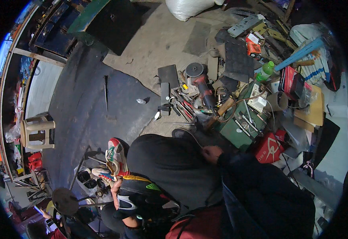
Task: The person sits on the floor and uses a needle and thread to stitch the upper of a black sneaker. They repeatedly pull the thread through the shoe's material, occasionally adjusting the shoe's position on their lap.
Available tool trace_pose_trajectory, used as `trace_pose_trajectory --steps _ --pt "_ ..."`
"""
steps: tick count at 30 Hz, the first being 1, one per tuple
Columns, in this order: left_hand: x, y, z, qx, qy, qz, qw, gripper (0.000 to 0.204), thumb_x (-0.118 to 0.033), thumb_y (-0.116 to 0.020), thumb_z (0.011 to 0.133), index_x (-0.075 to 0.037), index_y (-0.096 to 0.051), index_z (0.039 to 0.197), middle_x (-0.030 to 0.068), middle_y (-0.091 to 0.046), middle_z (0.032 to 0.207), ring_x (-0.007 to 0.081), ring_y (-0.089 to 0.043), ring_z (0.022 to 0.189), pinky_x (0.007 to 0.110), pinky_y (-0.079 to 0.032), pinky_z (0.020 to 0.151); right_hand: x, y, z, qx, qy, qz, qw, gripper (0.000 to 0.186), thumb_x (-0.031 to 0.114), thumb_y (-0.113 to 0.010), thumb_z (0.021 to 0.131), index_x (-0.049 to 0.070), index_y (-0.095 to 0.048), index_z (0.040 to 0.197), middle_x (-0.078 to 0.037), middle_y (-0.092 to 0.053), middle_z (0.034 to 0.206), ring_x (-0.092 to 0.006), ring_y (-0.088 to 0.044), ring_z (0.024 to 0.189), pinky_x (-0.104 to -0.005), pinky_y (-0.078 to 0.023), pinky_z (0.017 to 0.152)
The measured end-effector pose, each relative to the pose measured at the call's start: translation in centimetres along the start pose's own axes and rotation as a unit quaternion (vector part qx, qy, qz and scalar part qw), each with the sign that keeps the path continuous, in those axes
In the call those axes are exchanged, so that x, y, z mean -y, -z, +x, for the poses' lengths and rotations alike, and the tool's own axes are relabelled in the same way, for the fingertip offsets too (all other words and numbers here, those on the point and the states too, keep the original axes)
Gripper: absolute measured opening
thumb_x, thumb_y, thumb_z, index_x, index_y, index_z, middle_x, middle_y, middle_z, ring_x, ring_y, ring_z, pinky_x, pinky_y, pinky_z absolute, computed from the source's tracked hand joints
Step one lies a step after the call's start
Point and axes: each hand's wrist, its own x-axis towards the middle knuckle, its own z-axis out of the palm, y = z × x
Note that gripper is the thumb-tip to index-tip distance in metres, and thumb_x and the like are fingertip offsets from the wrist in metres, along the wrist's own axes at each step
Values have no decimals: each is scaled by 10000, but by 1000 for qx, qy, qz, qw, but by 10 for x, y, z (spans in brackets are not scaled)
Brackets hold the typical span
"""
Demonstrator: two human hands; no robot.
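Note:
My left hand (116,194) is low in the view, its fingers closed around a black sneaker (146,187) with yellow, green and white parts. Much of that shoe lies in shadow against my lap. My right hand (211,153) is beyond the dark-clothed bulk of my leg (170,167), fingers drawn together. A thin strand (197,141) runs up to its fingertips; what exactly they pinch is too small to tell. Beside the black sneaker stands a red, white and tan sneaker (117,155), toe pointing up.
Hand tools (184,107) lie heaped ahead, with an angle grinder (202,85) among them. A green box (237,125), a white power strip (257,102) and a green bottle (265,71) are at the right. A plastic stool (38,133) stands left; a metal spike (106,93) lies on the dark mat (86,107).

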Motion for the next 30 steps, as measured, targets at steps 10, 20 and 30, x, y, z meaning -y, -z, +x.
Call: trace_pose_trajectory --steps 10,20,30 --pt "1 3 2 24 7 -82 996 449 -281 -443 1097 -29 -522 1460 77 -600 1356 207 -584 1239 359 -435 1129 -15 22 -49 125 -83 -56 987 514 543 -531 1048 77 -747 1014 -231 -742 996 -410 -725 963 -526 -557 864" --pt "19 19 -1 13 -54 41 998 475 -212 -543 1023 -10 -514 1453 151 -585 1378 278 -579 1259 420 -448 1121 -60 -2 -88 18 -84 45 995 308 266 -606 925 181 -744 1187 -160 -766 1109 -394 -731 1026 -517 -574 933" --pt "42 44 -20 13 -131 139 981 516 -245 -582 1009 -3 -513 1459 194 -595 1379 328 -590 1257 444 -454 1114 -85 12 -128 -52 -121 133 982 308 314 -630 925 145 -779 1135 -156 -769 1125 -346 -727 1083 -476 -580 927"
